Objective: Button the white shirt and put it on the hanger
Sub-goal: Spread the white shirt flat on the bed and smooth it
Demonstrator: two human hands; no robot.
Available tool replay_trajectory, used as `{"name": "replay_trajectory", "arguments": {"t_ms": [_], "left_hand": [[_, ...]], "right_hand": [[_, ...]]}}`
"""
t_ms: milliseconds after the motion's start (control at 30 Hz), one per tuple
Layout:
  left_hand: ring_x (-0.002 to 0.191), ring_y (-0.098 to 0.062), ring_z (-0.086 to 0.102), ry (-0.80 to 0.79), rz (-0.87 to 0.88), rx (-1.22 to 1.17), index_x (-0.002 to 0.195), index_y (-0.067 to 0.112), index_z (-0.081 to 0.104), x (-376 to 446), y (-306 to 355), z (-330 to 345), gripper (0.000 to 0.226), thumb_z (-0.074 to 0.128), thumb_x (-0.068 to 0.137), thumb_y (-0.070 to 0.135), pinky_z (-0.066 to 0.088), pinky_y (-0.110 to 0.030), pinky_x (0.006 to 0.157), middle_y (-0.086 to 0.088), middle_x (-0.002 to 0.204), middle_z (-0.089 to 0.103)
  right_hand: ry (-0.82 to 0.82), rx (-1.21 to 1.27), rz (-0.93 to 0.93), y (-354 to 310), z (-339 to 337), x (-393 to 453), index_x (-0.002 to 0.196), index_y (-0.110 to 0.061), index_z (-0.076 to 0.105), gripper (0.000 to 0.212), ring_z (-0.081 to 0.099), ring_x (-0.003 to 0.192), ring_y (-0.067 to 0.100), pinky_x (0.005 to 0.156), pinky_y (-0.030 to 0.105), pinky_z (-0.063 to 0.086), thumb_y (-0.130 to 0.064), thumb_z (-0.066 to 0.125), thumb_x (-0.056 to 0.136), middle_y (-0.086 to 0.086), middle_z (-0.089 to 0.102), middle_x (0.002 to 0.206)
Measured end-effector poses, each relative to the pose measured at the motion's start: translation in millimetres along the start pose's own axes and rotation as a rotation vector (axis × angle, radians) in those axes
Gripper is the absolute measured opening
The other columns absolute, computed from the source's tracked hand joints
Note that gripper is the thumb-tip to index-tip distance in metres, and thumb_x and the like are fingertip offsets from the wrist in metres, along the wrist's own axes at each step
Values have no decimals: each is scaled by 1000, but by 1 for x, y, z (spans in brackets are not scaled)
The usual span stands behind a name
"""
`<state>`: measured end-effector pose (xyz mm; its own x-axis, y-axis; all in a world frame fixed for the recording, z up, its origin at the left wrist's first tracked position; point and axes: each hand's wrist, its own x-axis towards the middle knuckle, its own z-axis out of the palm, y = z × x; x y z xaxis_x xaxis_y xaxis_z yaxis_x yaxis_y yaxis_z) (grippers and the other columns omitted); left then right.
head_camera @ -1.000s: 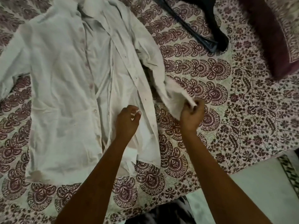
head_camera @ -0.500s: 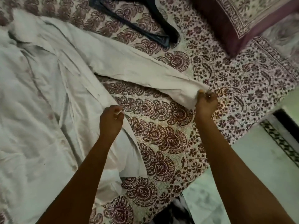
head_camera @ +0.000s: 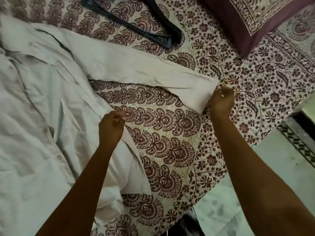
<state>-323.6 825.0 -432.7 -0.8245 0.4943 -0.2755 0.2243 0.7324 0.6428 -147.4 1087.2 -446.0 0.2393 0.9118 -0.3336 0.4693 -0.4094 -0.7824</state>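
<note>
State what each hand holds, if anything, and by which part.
Both hold the white shirt. The right hand has its grip on the sleeve's cuff end; the left hand pinches the front placket edge.

I stand at a bed spread with a maroon-printed bedsheet, a matching pillow top right, pale floor beneath me.

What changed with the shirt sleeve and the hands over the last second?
The right hand pulled the sleeve cuff out to the right, so the sleeve went from bunched against the white shirt to stretched flat across the bedspread. The left hand stayed pinching the shirt's front edge. The shirt is still unbuttoned, and the hanger still lies untouched above it.
</note>
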Motion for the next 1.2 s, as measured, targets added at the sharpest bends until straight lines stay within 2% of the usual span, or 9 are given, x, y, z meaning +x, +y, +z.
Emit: {"name": "replay_trajectory", "arguments": {"t_ms": [167,300,367,467,633,800,967,1033,1200], "left_hand": [[84,-21,59,96,-112,-66,99,4,65,-32,-19,-22,13,58,88,7,40,-17,75,-15,101,66],[81,-19,60,189,-259,-88,96,5,66,-73,-44,-47,12,58,88,5,44,-10,72,-14,98,68],[89,-22,62,221,-389,-75,98,8,67,-96,-59,-56,14,57,88,8,43,-17,79,-11,101,69],[103,-29,61,251,-588,-37,102,9,66,-129,-82,-68,18,56,88,13,41,-26,87,-11,108,68],[108,-35,58,106,-728,-92,125,8,47,-165,-108,-62,55,69,80,31,48,-38,90,-19,120,58],[104,-28,62,-71,-750,-229,120,6,57,-174,-108,-52,45,67,84,29,48,-29,82,-14,118,64],[73,-20,57,272,-655,-443,81,16,59,-183,-117,-71,18,72,80,29,47,-31,66,2,73,61],[70,-22,57,343,-647,-442,84,16,59,-195,-126,-75,25,73,76,36,49,-36,65,-1,73,61],[94,-28,60,158,-715,-274,106,7,57,-212,-137,-65,34,72,77,15,48,-35,82,-14,101,66]], "right_hand": [[-104,-32,-106,27,-1,-95,111,-9,54,21,55,97,16,79,16,49,-9,51,90,12,54,122],[-643,-217,-161,52,-10,-183,114,-3,51,24,55,83,17,76,28,49,-4,50,90,12,58,104],[-915,-388,-228,69,-11,-211,118,-2,51,28,57,96,26,83,28,43,-8,51,91,12,58,108],[-1088,-513,-479,86,-5,-248,108,-1,59,25,61,99,32,83,30,46,-12,59,86,12,62,103],[-1029,-738,-717,98,0,-262,126,-7,43,59,51,98,25,72,32,51,-10,71,75,19,46,121],[-909,-827,-605,90,6,-243,106,1,52,20,61,91,38,72,36,47,-9,53,89,25,63,100],[-645,-623,-400,79,-1,-221,120,12,43,30,56,107,41,69,22,34,-6,40,96,31,56,116],[-650,-532,-376,78,-4,-219,124,12,43,33,56,107,39,72,20,36,-6,40,97,31,56,118],[-709,-345,-541,82,-16,-233,116,1,53,29,63,82,27,73,30,45,-16,54,92,19,67,93]]}}
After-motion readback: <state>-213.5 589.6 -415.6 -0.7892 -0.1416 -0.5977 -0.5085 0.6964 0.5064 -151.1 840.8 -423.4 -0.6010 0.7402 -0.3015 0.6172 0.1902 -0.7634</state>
